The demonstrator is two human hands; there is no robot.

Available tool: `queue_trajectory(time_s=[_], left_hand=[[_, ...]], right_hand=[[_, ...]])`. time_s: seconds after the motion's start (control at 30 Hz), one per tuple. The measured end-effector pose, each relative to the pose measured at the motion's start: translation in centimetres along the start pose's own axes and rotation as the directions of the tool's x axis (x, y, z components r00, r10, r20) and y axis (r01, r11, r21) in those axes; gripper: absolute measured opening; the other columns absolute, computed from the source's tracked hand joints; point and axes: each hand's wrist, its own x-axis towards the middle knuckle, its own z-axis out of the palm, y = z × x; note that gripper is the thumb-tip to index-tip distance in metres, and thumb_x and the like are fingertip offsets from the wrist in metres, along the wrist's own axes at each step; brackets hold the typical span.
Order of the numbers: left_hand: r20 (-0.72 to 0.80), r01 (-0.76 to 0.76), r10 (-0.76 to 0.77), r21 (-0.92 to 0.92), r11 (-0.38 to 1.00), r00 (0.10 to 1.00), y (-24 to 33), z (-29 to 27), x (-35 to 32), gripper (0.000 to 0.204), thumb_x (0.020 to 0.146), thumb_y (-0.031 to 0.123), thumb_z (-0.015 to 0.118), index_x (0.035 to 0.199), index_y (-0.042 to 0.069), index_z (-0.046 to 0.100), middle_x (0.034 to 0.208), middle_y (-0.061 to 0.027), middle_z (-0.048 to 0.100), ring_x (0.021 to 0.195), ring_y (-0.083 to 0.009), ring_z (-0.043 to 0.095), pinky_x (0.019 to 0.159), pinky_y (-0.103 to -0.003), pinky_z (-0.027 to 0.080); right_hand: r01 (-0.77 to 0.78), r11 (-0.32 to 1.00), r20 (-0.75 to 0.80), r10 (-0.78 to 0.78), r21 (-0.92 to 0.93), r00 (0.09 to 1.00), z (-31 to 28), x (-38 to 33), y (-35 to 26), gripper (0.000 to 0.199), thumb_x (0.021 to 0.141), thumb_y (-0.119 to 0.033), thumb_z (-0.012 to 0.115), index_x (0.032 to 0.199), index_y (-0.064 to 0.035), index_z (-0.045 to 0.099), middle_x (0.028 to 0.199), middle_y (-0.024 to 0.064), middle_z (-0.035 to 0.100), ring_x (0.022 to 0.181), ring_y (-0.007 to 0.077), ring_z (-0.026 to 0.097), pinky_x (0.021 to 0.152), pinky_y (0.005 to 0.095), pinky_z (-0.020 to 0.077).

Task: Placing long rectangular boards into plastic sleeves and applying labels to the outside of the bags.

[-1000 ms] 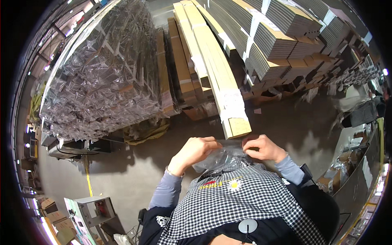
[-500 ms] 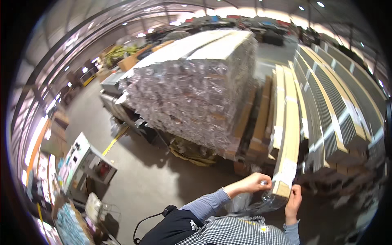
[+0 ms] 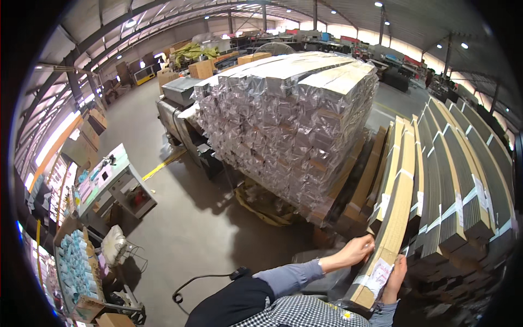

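Bundle (image 3: 397, 218) right of the stack (image 3: 283, 141), running lengthways alongside.
Left hand (image 3: 358, 250) curled at its stack-side edge; right hand (image 3: 395, 277), nearer its end, cupped against the far side; I can't tell either grip.

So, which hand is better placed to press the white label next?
Probably the right hand: it is beside the label, near this end of the pack. The left hand sits farther along, at the opposite edge.

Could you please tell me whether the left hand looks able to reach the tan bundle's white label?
Probably yes: the left hand is close beside the bundle, and nothing visible blocks the way to the white label; the right hand is on the opposite side.
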Motion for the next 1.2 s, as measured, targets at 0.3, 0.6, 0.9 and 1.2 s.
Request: queue_trajectory(time_s=[0.3,0.6,0.9,1.2], left_hand=[[-0.207,0.296,-0.263,0.143,0.945,0.942,-7.6,3.1,-5.2,0.025,0.087,0.024,0.063,0.085,-0.001,0.059,0.068,-0.0191,0.058,0.058,-0.0251,0.056,0.059,-0.04,0.047],[0.173,0.275,-0.429,0.549,0.789,0.887,-9.6,-0.1,-11.0,0.065,0.079,0.009,0.057,0.142,0.007,0.039,0.097,-0.0275,0.067,0.09,-0.0446,0.065,0.079,-0.052,0.05],[0.027,0.078,-0.087,0.25,0.965,0.996,1.4,-5.1,-12.3,0.062,0.087,0.001,0.054,0.146,0.015,0.038,0.08,-0.0196,0.065,0.067,-0.0299,0.065,0.066,-0.036,0.051],[-0.007,0.146,-0.164,0.494,0.857,0.986,-0.9,-10.4,-15.3,0.061,0.084,0.006,0.059,0.141,0.023,0.045,0.074,-0.022,0.065,0.069,-0.0371,0.066,0.063,-0.045,0.052]], right_hand=[[-0.12,0.961,-0.312,0.038,-0.248,0.949,-0.8,-5.9,14.7,0.02,0.092,-0.01,0.046,0.081,0.0031,0.057,0.082,0.0079,0.062,0.074,0.0147,0.057,0.064,0.033,0.0465],[-0.491,0.787,-0.185,0.582,0.374,0.792,-0.5,-10.6,17.7,0.034,0.098,-0.014,0.054,0.129,0.0003,0.056,0.124,0.0092,0.061,0.111,0.0168,0.056,0.097,0.0309,0.0435],[0.073,0.996,-0.141,-0.081,-0.058,0.987,5.6,-10.6,7.2,0.024,0.095,-0.022,0.059,0.099,0.0012,0.062,0.086,0.0047,0.067,0.08,0.0146,0.064,0.069,0.0316,0.0517],[-0.326,0.937,0.187,0.3,0.128,0.935,10.9,-12.5,6.9,0.005,0.098,-0.007,0.053,0.098,-0.008,0.048,0.083,0.0008,0.061,0.07,0.0058,0.058,0.054,0.0209,0.046]])
